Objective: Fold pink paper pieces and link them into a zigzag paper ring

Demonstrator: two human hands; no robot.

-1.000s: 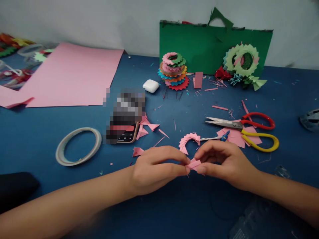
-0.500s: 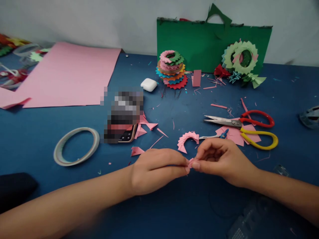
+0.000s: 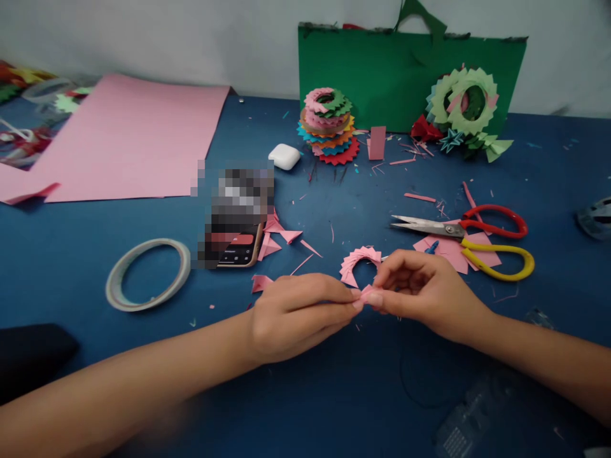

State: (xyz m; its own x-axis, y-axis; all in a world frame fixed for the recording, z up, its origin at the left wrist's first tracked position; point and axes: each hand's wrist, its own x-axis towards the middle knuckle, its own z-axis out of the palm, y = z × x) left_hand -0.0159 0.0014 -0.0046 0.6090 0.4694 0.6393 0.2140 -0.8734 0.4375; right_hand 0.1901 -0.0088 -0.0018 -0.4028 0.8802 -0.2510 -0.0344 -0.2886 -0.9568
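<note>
The small pink paper piece is just below the centre of the frame, mostly covered by fingertips. Both hands are together on it: the left hand and the right hand pinch it. Just behind is a curved chain of folded pink paper. Scissors lie at right. The white earbud case, upper centre, is closed; its content cannot be seen.

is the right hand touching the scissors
Apart: the head view shows blue table between the right hand and the scissors, which lie beyond it.
</note>
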